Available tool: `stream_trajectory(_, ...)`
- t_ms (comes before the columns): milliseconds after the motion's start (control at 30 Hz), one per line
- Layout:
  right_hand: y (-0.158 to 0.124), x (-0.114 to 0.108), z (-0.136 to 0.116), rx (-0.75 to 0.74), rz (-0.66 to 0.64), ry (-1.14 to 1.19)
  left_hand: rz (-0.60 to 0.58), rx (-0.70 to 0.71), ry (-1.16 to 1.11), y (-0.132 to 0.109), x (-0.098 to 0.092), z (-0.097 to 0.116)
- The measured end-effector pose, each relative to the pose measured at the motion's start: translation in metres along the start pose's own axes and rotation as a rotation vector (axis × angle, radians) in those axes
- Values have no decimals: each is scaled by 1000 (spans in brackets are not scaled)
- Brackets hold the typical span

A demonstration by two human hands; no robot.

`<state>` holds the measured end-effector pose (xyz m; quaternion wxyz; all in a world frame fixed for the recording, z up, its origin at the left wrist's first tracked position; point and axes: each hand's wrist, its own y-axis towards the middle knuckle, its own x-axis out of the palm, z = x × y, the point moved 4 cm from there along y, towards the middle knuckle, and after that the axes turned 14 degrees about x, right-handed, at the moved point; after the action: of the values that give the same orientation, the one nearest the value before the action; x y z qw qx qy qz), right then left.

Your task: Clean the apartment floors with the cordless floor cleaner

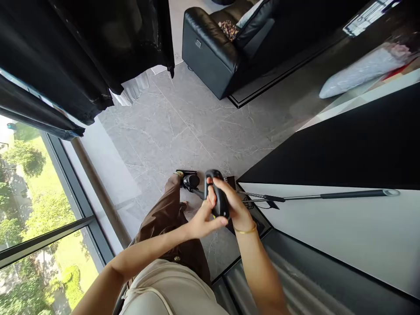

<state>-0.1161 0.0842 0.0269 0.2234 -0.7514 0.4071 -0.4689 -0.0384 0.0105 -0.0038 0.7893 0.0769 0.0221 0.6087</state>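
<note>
Hands are busy: left hand (204, 216) and right hand (234, 202) both grip a black handle (222, 204), held above the floor (157, 131) near its right-hand edge. Below, a dark cylindrical part (190, 180) sits beside one foot (179, 174), seemingly joined on. Work looks under way to me; nothing shows finished, what remains I can't tell. Farther off stands a black sofa (206, 59).

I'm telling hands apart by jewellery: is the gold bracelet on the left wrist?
No, the gold bracelet circles the wrist of the right hand, which holds the black device.
</note>
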Motion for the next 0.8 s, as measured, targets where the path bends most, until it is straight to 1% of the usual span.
stream_trajectory(33,-11,-3,16,20,1,3,-94,42,13,-12,6,5)
stream_trajectory(100,-34,-10,51,73,28,46,-337,126,29,-39,22,10)
stream_trajectory(133,-46,-14,71,123,50,96,-468,156,36,-54,31,9)
stream_trajectory(200,-69,-21,115,275,106,245,-744,172,47,-84,54,4)
stream_trajectory(267,-91,-24,159,432,191,373,-1045,149,23,-113,78,-5)
stream_trajectory(333,-110,-25,195,512,297,400,-1317,101,-54,-137,98,-13)
stream_trajectory(367,-118,-26,209,516,355,380,-1399,64,-103,-144,106,-16)
stream_trajectory(400,-124,-28,219,503,413,353,-1428,8,-153,-149,111,-19)
stream_trajectory(433,-128,-29,227,484,465,327,-1408,-81,-212,-151,113,-23)
stream_trajectory(467,-131,-30,233,469,514,304,-1349,-207,-291,-152,114,-27)
stream_trajectory(500,-133,-30,236,462,559,280,-1254,-367,-393,-153,114,-32)
stream_trajectory(533,-133,-30,239,463,600,258,-1130,-554,-525,-155,112,-36)
stream_trajectory(600,-133,-29,240,450,694,247,-840,-945,-833,-163,109,-42)
stream_trajectory(633,-132,-28,240,433,749,255,-691,-1101,-971,-169,107,-44)
stream_trajectory(667,-132,-26,239,420,801,265,-560,-1216,-1075,-174,106,-44)
stream_trajectory(700,-131,-24,238,416,833,273,-453,-1293,-1142,-178,106,-44)
stream_trajectory(733,-130,-21,237,423,844,276,-374,-1339,-1168,-182,105,-43)
stream_trajectory(800,-128,-14,236,452,807,273,-304,-1361,-1147,-186,105,-41)
